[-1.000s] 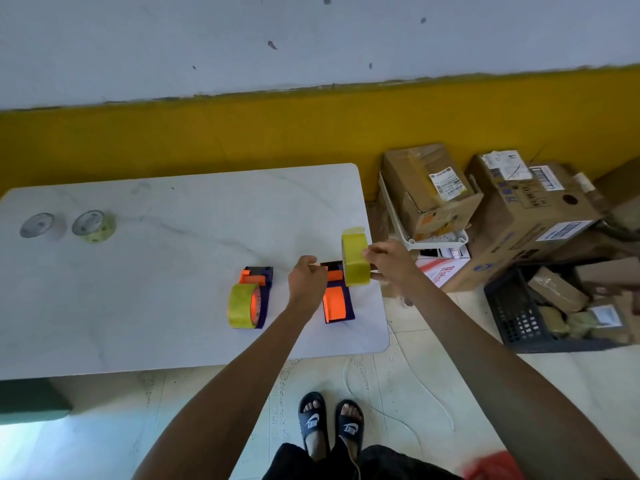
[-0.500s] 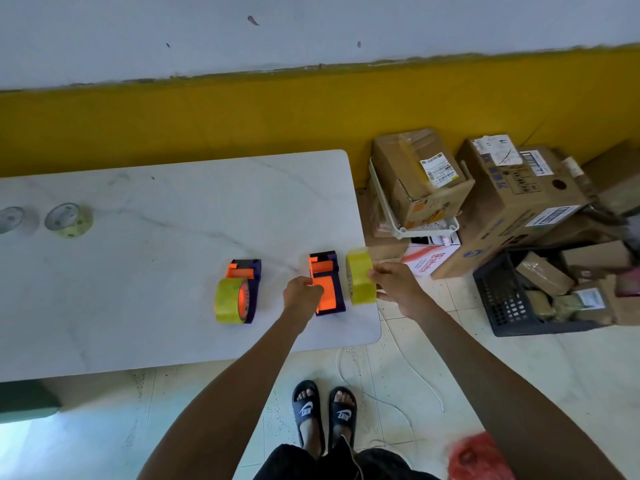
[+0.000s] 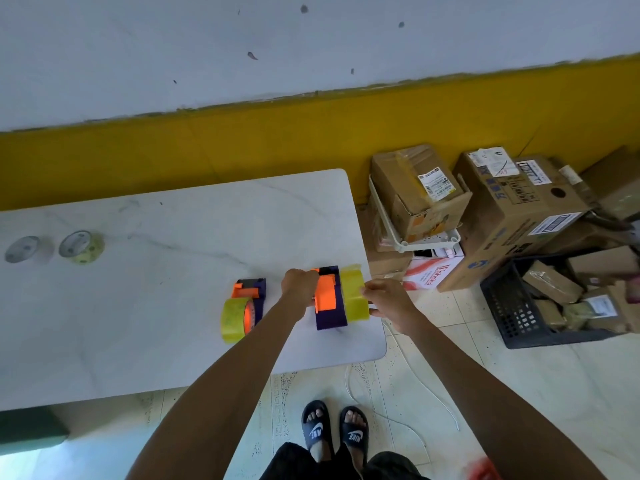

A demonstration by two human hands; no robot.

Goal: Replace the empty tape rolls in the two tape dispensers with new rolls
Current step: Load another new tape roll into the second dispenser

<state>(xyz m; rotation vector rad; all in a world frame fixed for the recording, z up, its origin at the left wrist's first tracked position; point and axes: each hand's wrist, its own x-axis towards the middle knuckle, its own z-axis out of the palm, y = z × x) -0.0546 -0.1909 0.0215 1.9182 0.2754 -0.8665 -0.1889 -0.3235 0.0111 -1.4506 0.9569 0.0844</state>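
Two orange-and-purple tape dispensers lie on the white marble table (image 3: pixel 145 306). The left dispenser (image 3: pixel 250 292) carries a full yellow tape roll (image 3: pixel 232 319) on its left side. My left hand (image 3: pixel 300 285) grips the left side of the right dispenser (image 3: pixel 329 299). A second yellow tape roll (image 3: pixel 353 295) is pressed against that dispenser's right side, with my right hand (image 3: pixel 388 299) holding it from the right. Two nearly empty rolls, one greyish (image 3: pixel 21 249) and one pale green (image 3: pixel 81 246), lie flat at the table's far left.
The right dispenser lies close to the table's rounded right corner. Cardboard boxes (image 3: pixel 419 195) and a black crate (image 3: pixel 540 306) of parcels crowd the floor to the right. A white cord (image 3: pixel 408 386) trails on the tiles near my sandalled feet (image 3: pixel 334 431).
My right hand has brought the yellow roll down from above the table and against the right dispenser's side. My left hand has shifted onto that dispenser's left side.
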